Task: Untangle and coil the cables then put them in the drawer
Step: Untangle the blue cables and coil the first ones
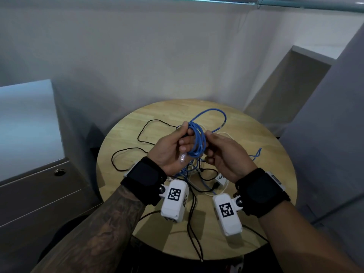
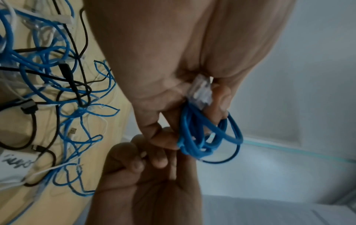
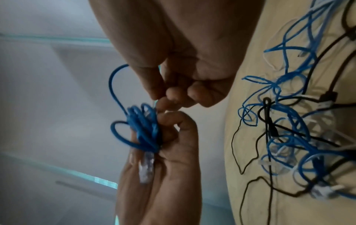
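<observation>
Above the table (image 1: pixel 266 154), we coil a blue cable (image 1: pixel 198 142).
Our left hand (image 1: pixel 173 152) grips the loops; our right hand (image 1: pixel 226 156) pinches its loose strand; the charger's (image 1: pixel 221 179) scrawl is unreadable.

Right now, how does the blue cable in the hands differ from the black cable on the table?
The blue cable is wound into a tight coil; the black cable sprawls in wide loose loops. The left hand grips the blue one above the table; the black one lies flat on it, untouched. Both are thin and flexible.
</observation>
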Available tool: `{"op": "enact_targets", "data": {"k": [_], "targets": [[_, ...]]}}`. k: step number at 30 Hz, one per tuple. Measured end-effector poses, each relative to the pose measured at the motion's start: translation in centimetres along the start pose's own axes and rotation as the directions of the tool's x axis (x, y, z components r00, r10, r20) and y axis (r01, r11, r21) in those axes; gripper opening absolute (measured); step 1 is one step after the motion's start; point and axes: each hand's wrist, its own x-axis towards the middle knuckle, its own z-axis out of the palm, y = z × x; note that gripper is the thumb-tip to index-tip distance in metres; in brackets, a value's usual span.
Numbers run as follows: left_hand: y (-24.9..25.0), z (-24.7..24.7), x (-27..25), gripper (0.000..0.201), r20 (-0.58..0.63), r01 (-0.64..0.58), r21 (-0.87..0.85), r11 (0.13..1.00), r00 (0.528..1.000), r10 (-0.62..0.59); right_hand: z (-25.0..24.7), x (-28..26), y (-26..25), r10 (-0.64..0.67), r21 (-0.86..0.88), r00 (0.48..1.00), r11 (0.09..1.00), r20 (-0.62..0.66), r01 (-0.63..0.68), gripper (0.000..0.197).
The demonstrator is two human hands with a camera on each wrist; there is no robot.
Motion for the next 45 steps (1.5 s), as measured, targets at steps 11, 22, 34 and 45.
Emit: {"op": "enact_targets", "data": {"k": [11,22,34,45], "targets": [[-0.1,-0.7,0.5,0.032,-0.106,-0.087,0.073,0.993,0.990,0.095,1.0,-0.5,-0.3,-0.516,-0.397,0.812,0.829,-0.273,0.393,0.015],[-0.9,0.4,0.8,0.032,-0.243,-0.178,0.204,0.963,0.943,0.225,2.0,-1.5,0.6,-0.400,-0.517,0.913,0.799,-0.076,0.307,0.079],[-2.4,1.0,0.6,0.026,-0.115,-0.234,0.611,0.756,0.919,0.377,1.4,-0.5,-0.4,-0.546,-0.588,0.820,0.724,-0.171,0.360,0.027],[-2.5,2.0,-0.4,0.025,0.048,-0.171,0.861,0.479,0.965,0.257,0.2,-0.5,-1.2,-0.540,-0.598,0.827,0.718,-0.157,0.355,0.031]]}}
